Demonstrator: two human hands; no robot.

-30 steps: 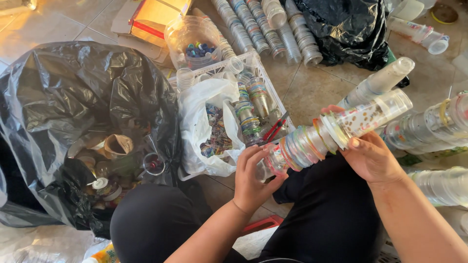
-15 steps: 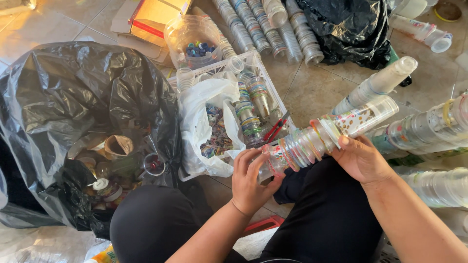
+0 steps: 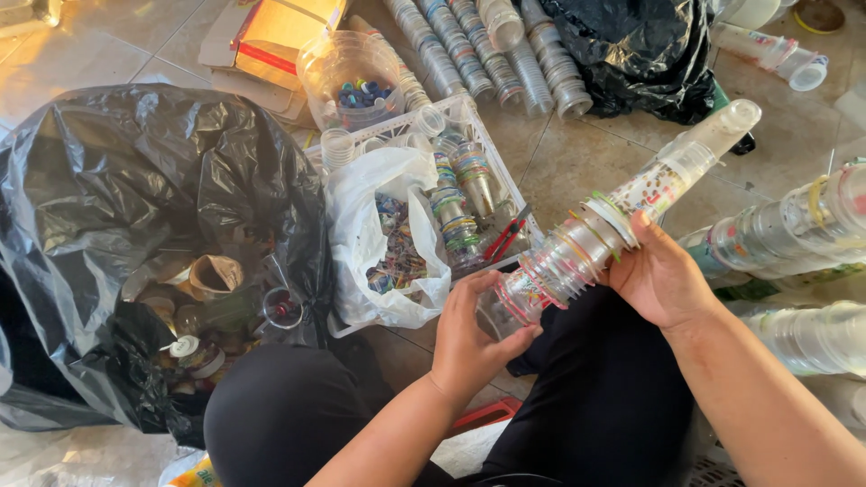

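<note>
a long stack of nested clear plastic cups (image 3: pixel 595 239) is held slanted above the lap, over the edge of a white crate (image 3: pixel 469 122). its lower end is grasped by the left hand (image 3: pixel 469 338), and its middle is clasped by the right hand (image 3: pixel 658 275). a black rubbish bag (image 3: pixel 117 198) is spread open to the left.

Bare forearms, no sleeves visible, black trousers (image 3: pixel 595 397)

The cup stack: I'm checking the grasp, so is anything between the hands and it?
Nothing visible: the left hand wraps the cup stack at its near end, the right hand grips its middle directly.
</note>
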